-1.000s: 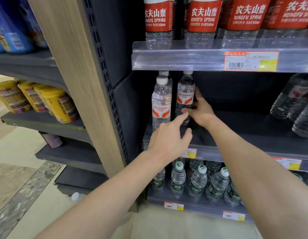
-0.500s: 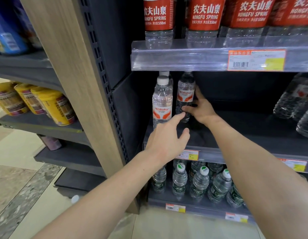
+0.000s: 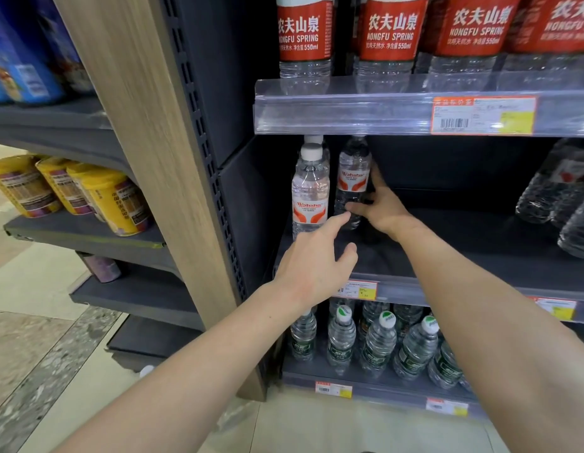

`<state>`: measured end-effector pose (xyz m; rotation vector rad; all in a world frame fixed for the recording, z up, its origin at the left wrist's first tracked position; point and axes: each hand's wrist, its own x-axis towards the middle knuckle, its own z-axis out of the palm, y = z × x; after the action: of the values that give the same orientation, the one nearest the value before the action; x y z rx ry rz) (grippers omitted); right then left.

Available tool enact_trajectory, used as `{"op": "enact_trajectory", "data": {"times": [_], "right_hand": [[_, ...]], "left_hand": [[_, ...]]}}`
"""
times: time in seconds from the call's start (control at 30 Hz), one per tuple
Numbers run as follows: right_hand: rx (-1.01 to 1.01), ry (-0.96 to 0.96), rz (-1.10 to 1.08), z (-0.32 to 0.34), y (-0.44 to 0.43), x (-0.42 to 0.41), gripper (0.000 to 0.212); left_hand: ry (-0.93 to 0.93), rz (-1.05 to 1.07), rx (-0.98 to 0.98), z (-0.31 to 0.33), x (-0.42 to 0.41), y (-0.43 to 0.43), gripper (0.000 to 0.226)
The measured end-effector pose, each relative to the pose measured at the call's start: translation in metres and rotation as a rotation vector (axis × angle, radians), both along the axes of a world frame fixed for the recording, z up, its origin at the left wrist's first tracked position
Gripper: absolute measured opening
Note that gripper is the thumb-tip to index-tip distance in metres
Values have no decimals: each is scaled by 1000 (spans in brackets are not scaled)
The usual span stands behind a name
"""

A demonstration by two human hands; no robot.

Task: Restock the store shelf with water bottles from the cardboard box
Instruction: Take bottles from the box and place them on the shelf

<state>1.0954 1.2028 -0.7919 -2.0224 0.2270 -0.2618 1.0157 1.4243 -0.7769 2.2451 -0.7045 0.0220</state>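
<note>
A person faces a dark store shelf (image 3: 447, 256) with both bare arms reaching in. The right hand (image 3: 380, 209) is wrapped around the lower body of an upright Wahaha water bottle (image 3: 353, 178), thumb in front and fingers behind, standing it toward the back of the shelf. The left hand (image 3: 313, 266) hovers just nearer and lower, open and empty, forefinger stretched toward the base of a second Wahaha bottle (image 3: 309, 194), which stands just left of the held one; whether it touches is unclear.

A third white cap (image 3: 313, 138) peeks out behind the second bottle, so at least three bottles of this kind stand here. To the right of the right hand the shelf is bare, then a cluster of clear bottles (image 3: 558, 197) appears at the frame edge. Above the hands sit four red-labelled bottles (image 3: 392, 31); below them, about six green-labelled ones (image 3: 379, 341). The cardboard box is out of view.

A full bottle is probably moderately heavy, its thin ribbed plastic yielding slightly and smooth to hold. Gripping around the label or lower ribs looks steadiest; being tall and narrow, it could tip neighbours.
</note>
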Motion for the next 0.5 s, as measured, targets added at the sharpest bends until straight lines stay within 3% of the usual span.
{"op": "enact_trajectory", "data": {"times": [0.13,0.23,0.5], "right_hand": [[67,67,-56,5,0,-22,126],[-6,98,-42,7,2,-45,112],[-425,121,-10,5,5,-95,83]], "left_hand": [[-14,-8,40,4,-2,2,61],[-51,4,80,11,-1,2,62],[-119,-36,228,9,-14,-7,62]]}}
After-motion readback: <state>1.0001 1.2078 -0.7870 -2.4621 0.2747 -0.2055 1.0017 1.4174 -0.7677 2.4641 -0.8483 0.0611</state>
